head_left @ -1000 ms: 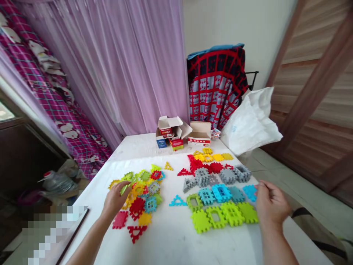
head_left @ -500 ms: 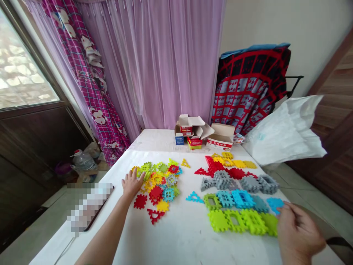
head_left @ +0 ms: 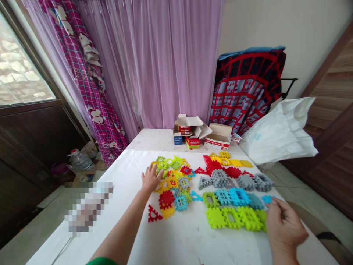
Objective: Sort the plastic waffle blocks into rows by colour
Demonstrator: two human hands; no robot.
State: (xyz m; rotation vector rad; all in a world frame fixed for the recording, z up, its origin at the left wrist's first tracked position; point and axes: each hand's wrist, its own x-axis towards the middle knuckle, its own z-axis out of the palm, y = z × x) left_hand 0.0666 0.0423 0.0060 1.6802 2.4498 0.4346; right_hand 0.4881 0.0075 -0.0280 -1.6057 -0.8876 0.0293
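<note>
My left hand [head_left: 151, 179] lies palm down with its fingers spread, touching the left edge of a mixed heap of toothed plastic building pieces [head_left: 184, 183]. Red, yellow, green, blue and grey pieces overlap there. A red triangle piece [head_left: 154, 214] lies below the heap. At the right, my right hand [head_left: 286, 225] is closed, thumb and index finger pinched beside a blue piece [head_left: 267, 199]; what is between them is hidden. Rows sorted by colour lie left of it: lime green pieces [head_left: 234, 218], blue pieces [head_left: 239, 196], grey pieces [head_left: 220, 178], red pieces [head_left: 213, 166] and yellow pieces [head_left: 235, 162].
Opened small cardboard boxes [head_left: 217, 138] stand at the back of the white table [head_left: 176, 243]. A white plastic bag [head_left: 278, 132] hangs at the right edge. Toward the left edge is a blurred-out object [head_left: 89, 209] with a cable. A water jug [head_left: 81, 160] stands on the floor.
My left hand has moved right, and the mixed heap has shifted right with it, closer to the sorted rows. The red triangle has turned. My right hand has moved slightly left, still closed.
</note>
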